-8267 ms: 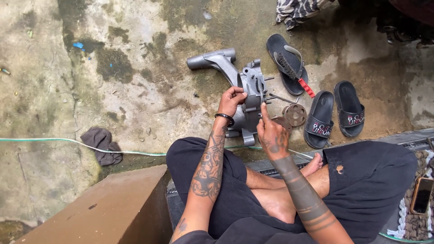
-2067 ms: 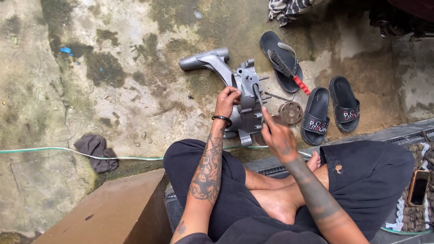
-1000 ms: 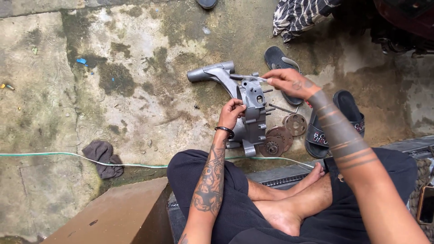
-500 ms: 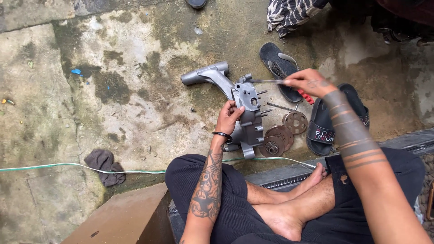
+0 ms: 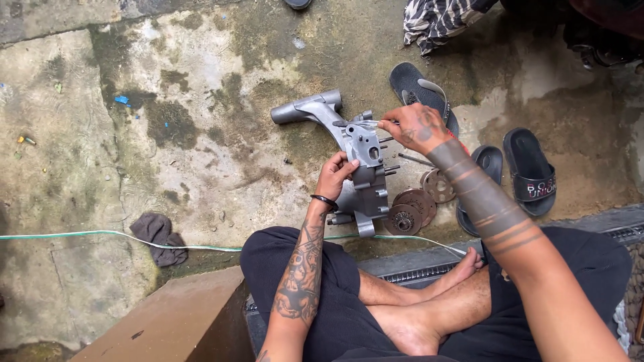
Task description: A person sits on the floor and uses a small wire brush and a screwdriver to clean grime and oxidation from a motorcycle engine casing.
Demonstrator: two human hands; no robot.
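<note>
While the person sits cross-legged on the stained concrete floor [image 5: 201, 154], the head view looks down on a grey cast-metal engine casing [image 5: 365, 171] standing on the floor just past the knees, with a long tubular arm running up and to the left. The left hand [image 5: 335, 177] is wrapped around the casing's left edge, fingers closed on it, a dark band at the wrist. The right hand [image 5: 412, 127] reaches over the casing's top and pinches a thin silvery tool [image 5: 365, 124], whose tip rests against the upper part of the casing; what kind of tool it is cannot be told.

Just right of the casing's lower end lie rusty round gears [image 5: 410, 211], touching one another, with a paler disc [image 5: 439, 186] beside them. Beyond these sit black slide sandals [image 5: 530, 171], and a flip-flop [image 5: 419, 90] lies behind the right hand. Far to the left, a dark rag [image 5: 159, 236] rests on a pale green hose [image 5: 80, 236] that crosses the floor. A brown box [image 5: 171, 322] stands by the left knee.
</note>
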